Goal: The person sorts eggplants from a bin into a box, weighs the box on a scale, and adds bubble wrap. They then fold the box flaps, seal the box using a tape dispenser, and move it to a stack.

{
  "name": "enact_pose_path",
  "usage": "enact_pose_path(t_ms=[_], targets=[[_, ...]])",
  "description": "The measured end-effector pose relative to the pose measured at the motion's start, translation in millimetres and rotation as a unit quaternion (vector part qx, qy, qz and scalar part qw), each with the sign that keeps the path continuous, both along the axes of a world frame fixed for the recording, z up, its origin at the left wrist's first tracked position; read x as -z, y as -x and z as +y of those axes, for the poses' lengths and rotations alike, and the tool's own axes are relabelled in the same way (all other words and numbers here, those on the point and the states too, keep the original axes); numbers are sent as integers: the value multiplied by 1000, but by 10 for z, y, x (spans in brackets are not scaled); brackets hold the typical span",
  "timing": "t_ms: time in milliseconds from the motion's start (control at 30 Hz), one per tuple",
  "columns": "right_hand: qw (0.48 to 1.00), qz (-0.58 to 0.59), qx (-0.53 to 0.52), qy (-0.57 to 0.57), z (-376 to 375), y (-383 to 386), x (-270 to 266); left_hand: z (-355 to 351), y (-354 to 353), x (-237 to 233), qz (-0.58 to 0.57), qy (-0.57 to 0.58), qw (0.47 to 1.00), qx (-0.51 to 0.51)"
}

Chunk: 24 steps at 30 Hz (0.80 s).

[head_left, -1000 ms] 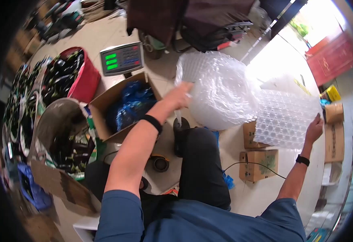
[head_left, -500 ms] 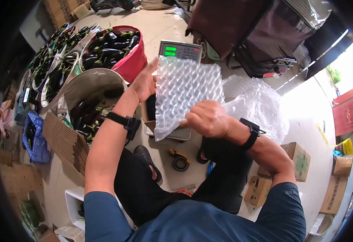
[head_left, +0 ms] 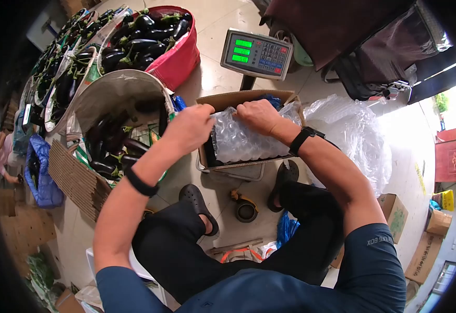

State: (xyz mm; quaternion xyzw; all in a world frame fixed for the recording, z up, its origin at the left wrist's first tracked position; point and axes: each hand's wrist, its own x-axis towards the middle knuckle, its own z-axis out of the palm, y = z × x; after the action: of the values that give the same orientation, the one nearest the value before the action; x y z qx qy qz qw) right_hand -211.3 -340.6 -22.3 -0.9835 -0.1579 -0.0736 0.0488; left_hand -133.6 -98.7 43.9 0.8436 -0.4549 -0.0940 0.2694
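Now the bubble-wrap sheet [head_left: 243, 142], raised moments ago, lines the cardboard box [head_left: 237, 97]; we pinch its upper edge with left hand [head_left: 189, 128] and right hand [head_left: 258, 115].

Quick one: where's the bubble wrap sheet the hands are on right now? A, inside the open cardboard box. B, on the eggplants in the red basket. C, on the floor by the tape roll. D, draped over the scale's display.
A: the left hand and right hand both grip the bubble wrap sheet, which sits inside the open cardboard box.
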Motion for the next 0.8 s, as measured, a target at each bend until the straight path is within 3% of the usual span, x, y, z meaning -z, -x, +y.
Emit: enact_pose_path(t_ms=[33,67,100,167,233,300,367,400,500,567,600,633,667,733,800], targets=[[1000,7,3,-4,10,-14,99,112,-16,-5,-2,93,996,10],[1000,22,12,1,15,-29,196,201,-43,27,-86,119,986,82],[999,36,21,7,18,-53,275,214,4,57,-79,116,986,86],[999,42,20,-6,23,-135,333,160,76,137,-146,143,943,262],[996,79,-33,-18,70,-169,362,-131,112,303,-111,148,927,327],[994,110,-9,-8,81,-188,424,-446,175,489,-83,158,904,388],[978,130,117,-117,54,-173,505,-698,266,733,-43,108,867,484],[965,138,145,-168,8,-189,514,-794,290,819,-78,96,859,497],[944,198,170,-203,-124,-316,461,-900,309,982,-81,50,898,430],[910,310,182,-205,-133,-321,-143,-910,363,1049,-96,60,914,389],[920,288,112,-240,-210,-241,-397,-908,362,1034,-107,22,920,375],[909,242,121,-317,-249,-55,-752,-910,363,1019,-121,-16,927,356],[953,107,77,-273,-413,102,-917,-937,392,1053,-131,-33,927,349],[944,128,140,-270,-803,432,-1183,-949,418,1093,-137,-23,935,325],[951,172,196,-167,-1240,709,-1071,-960,435,1072,-152,-28,942,299]])
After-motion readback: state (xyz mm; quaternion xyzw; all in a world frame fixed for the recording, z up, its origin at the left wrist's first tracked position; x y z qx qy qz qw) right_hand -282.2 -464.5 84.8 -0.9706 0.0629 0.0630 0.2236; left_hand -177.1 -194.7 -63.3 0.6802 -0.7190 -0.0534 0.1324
